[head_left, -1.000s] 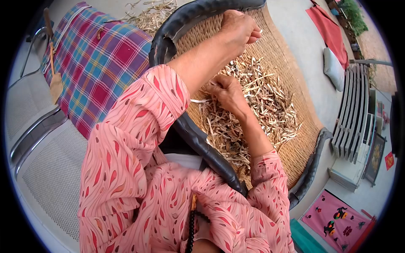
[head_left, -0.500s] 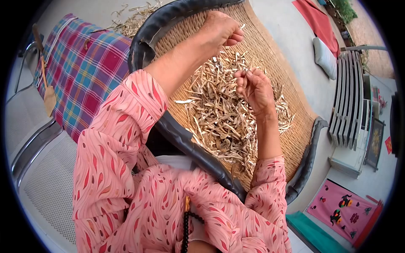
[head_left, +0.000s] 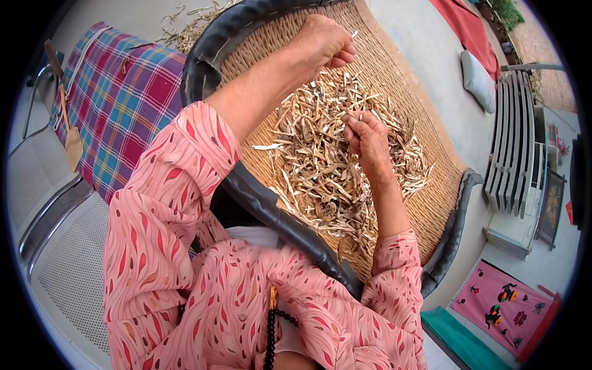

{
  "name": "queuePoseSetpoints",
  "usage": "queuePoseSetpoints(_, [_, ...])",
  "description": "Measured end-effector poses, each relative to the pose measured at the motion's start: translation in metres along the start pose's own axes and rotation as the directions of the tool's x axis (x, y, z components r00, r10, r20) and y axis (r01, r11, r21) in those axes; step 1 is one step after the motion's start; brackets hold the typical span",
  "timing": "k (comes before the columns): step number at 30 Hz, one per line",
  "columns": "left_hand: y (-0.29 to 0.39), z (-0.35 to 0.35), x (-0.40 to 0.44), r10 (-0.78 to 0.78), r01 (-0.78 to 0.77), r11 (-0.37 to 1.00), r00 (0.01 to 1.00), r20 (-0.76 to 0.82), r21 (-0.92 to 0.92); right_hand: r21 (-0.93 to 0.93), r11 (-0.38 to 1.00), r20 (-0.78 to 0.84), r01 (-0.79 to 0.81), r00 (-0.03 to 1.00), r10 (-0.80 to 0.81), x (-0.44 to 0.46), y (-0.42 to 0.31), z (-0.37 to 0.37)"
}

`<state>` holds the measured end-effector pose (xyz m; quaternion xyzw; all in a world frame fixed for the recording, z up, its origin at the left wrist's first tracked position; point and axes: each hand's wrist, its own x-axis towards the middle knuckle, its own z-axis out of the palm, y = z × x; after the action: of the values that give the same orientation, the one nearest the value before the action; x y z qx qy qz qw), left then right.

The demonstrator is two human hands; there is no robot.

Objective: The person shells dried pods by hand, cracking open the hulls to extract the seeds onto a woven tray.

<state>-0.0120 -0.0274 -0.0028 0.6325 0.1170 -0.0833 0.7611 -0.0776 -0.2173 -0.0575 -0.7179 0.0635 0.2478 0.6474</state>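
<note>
Gripping pale sliver [head_left: 354,34]: left hand [head_left: 322,44] | curled over dried strips [head_left: 327,166]: right hand [head_left: 370,139]

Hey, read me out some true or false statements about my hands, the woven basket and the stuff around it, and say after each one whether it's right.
1. The dried pieces lie heaped on the woven basket. True.
2. The basket's rim is wrapped in bright red. False: its wrapping is black.
3. Your left hand has a small pale piece at its fingertips. True.
4. Your right hand lies flat on the plaid cloth. False: it is over the heap, fingers curled; whether it holds anything is too small to tell.
5. The plaid cloth is to the left of the basket. True.
</note>
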Motion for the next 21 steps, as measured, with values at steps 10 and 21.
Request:
queuePoseSetpoints(10, [0.0,0.004,-0.004,-0.011,0.006,0.997,0.999,0.053,0.081,0.093,0.99,0.046,0.105,0.993,-0.109,-0.002,0.003,0.002])
queuePoseSetpoints(21, [0.0,0.004,-0.004,-0.016,0.007,0.994,0.996,0.084,0.111,-0.878,0.03,0.402,0.478,0.769,-0.497,0.015,0.026,-0.001])
